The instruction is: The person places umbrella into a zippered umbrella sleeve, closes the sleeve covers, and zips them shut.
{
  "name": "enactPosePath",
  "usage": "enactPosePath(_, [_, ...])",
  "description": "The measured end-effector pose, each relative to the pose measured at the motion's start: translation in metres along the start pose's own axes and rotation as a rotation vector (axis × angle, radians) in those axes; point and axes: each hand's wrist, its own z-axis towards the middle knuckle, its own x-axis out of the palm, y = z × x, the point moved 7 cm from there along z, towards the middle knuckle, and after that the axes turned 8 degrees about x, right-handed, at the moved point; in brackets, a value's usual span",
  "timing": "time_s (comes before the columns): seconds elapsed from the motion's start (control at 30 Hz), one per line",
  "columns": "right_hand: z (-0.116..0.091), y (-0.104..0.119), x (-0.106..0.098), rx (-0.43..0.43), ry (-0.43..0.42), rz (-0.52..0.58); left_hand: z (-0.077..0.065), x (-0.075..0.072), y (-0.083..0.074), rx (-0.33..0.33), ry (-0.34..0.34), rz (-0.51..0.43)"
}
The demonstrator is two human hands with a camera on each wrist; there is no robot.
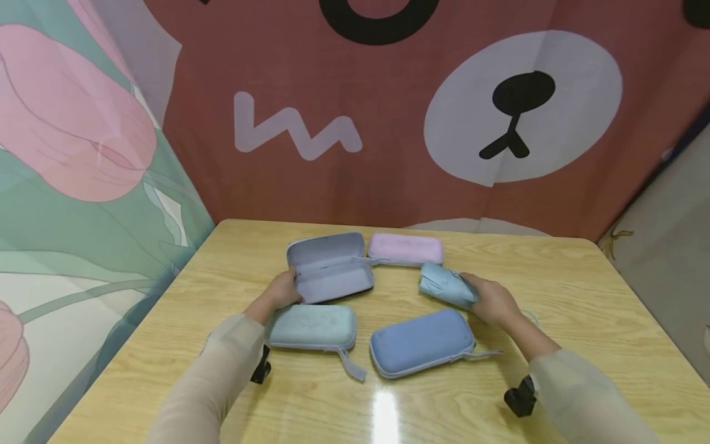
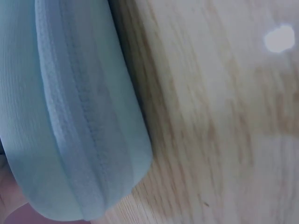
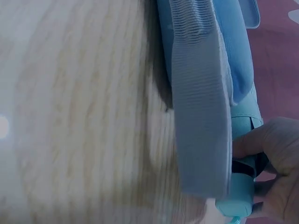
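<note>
A grey-lavender zip case (image 1: 335, 283) lies open on the table, its lid tilted up at the back. My left hand (image 1: 279, 290) grips its left end. My right hand (image 1: 493, 300) holds a folded light-blue compact umbrella (image 1: 446, 285) just above the table; in the right wrist view its teal handle (image 3: 235, 196) shows beside the fingers, with a cord at the end. A shut mint zip case (image 1: 312, 325) lies in front of my left hand and fills much of the left wrist view. A shut blue zip case (image 1: 423, 342) lies in front of the umbrella.
A shut pink zip case (image 1: 406, 248) stands behind, touching the open case's strap. The wooden table (image 1: 566, 277) ends at a curtain (image 1: 388, 185) with a bear's face. Pull straps (image 1: 352, 367) stick out from the mint and blue cases.
</note>
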Motion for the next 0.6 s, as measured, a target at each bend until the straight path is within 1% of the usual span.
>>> enactPosePath(0.2, [0.009, 0.013, -0.002, -0.043, -0.032, 0.041, 0.002, 0.0, 0.0, 0.007, 0.005, -0.002])
enactPosePath(0.33, [0.016, 0.027, -0.001, -0.07, -0.041, 0.081, 0.003, 0.002, 0.003, -0.014, 0.021, -0.02])
enactPosePath(0.43, [0.021, 0.039, 0.002, -0.081, -0.027, 0.109, 0.004, 0.002, 0.005, -0.021, 0.024, -0.038])
enactPosePath(0.6, [0.027, 0.059, 0.009, -0.115, -0.023, 0.137, 0.005, 0.002, 0.006, -0.006, 0.015, -0.054])
